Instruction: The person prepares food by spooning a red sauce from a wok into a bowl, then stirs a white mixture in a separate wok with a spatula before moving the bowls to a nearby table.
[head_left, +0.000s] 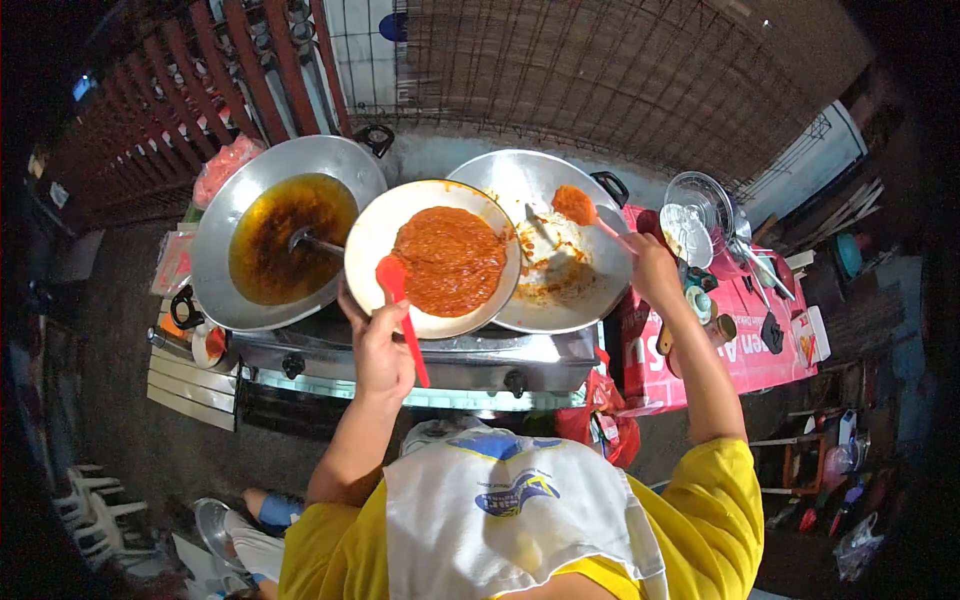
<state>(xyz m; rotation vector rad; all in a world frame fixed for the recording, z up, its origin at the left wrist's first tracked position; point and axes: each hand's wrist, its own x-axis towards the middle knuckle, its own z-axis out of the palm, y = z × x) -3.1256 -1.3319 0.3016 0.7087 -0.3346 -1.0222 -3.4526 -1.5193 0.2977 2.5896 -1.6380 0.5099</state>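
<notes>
My left hand (382, 356) supports a cream enamel bowl (366, 259) by its near left rim and pins a red plastic spoon (409, 337) under the thumb. Thick red chilli paste (454, 259) lies in the bowl, which covers part of both woks. My right hand (652, 270) grips the handle of a pinkish plastic serving spoon (576, 206), its head loaded with paste above the right wok (480, 169). Oily red residue (559, 281) streaks that wok. Dark oil fills the bottom of the left wok (217, 247), where a metal ladle (300, 238) rests.
Both woks sit on a metal gas stove (442, 356). To the right, a table with a pink printed cover (720, 367) carries jars (724, 328) and clear plastic containers (694, 206). Wire mesh (570, 82) stands behind. A red plastic bag (615, 439) hangs near me; a seated person (259, 536) is lower left.
</notes>
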